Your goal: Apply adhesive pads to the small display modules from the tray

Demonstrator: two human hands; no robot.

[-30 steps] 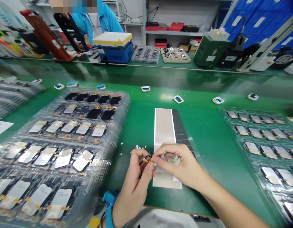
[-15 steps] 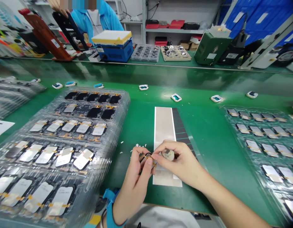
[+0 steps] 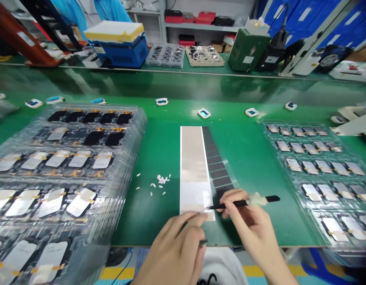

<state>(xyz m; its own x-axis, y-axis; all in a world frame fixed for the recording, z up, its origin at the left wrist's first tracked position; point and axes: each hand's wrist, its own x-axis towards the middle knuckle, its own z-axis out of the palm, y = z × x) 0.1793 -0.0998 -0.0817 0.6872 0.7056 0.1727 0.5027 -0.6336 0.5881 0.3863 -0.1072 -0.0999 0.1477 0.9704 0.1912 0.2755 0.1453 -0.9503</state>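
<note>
My right hand (image 3: 251,221) grips black tweezers (image 3: 239,204) with a pale, translucent wrapping around their shaft. The tweezers' tip meets the lower right part of a sheet of grey-beige stickers (image 3: 192,152) with white borders. Over the bottom of this sheet lies my left hand (image 3: 183,241), fingertips on it near the tip. Its curled fingers hold a small display module (image 3: 203,243), of which only a dark edge shows. Beside the sheet, a strip of dark grey stickers (image 3: 215,160) runs partly under my right hand.
Stacked clear trays (image 3: 117,202) of display modules stand left; another clear tray (image 3: 292,180) of modules is at right. White scraps (image 3: 163,179) lie left of the sheet. Small white-rimmed frames (image 3: 204,113) line the back. A person in blue sleeves (image 3: 111,10) is across the bench.
My hands have parted from around the small display module. The right hand has swung the tweezers down to the sheet; the left has moved down onto its lower end. The view has shifted right.
</note>
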